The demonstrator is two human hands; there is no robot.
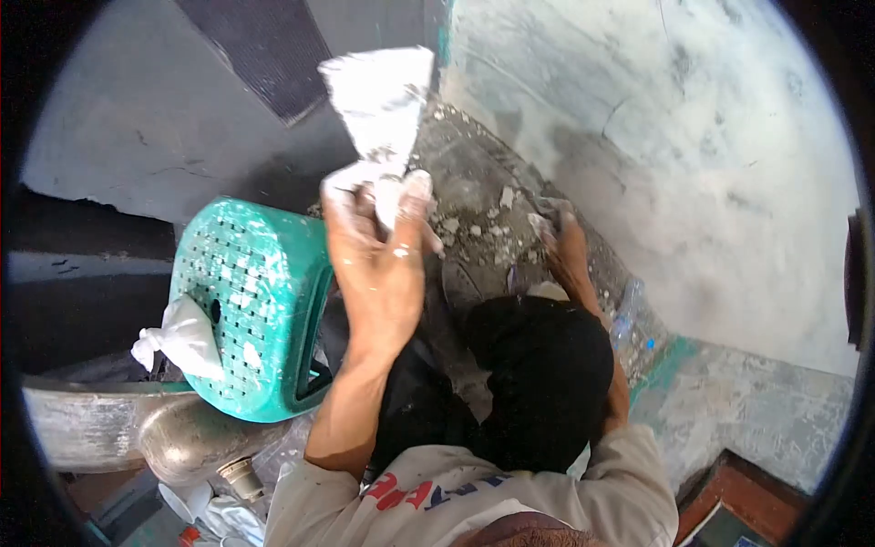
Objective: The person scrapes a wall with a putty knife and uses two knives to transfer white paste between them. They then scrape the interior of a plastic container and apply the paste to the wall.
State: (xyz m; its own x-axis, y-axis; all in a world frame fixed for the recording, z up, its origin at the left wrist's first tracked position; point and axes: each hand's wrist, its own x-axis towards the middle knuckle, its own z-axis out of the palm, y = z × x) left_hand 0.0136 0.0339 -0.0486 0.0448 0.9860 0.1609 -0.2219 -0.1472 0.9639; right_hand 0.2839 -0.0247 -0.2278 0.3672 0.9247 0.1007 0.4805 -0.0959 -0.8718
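Scraper (381, 105): located in the left hand (378, 264), with the broad blade extending forward beyond the fingers (339, 191) and coated white. Caution: the grip could slip or rotate, the likely cause being the white residue on the fingers and near the handle. Material on the blade could drop onto the rubble (492, 242), which lies forward and to the right of the left fingers; excessive tilt or a sharp jolt would be the cause. If the blade were lowered into that rubble, loose grit could stick to the coating. The stool (246, 310), just beside the left fingers on their left, could be knocked by a wide sideways swing, disturbing the tied white bag (190, 339) on its seat. Finger state, left: closed around the handle, thumb on the right side, remaining fingers opposite; no gap beyond the handle's thickness is evident. Finger state, right: the right hand (571, 251) is lowered beside the rubble, near the base of the wall (702, 173), with whitened fingertips. Its fingers appear bent; whether they hold anything, and how far apart they are, cannot be determined.
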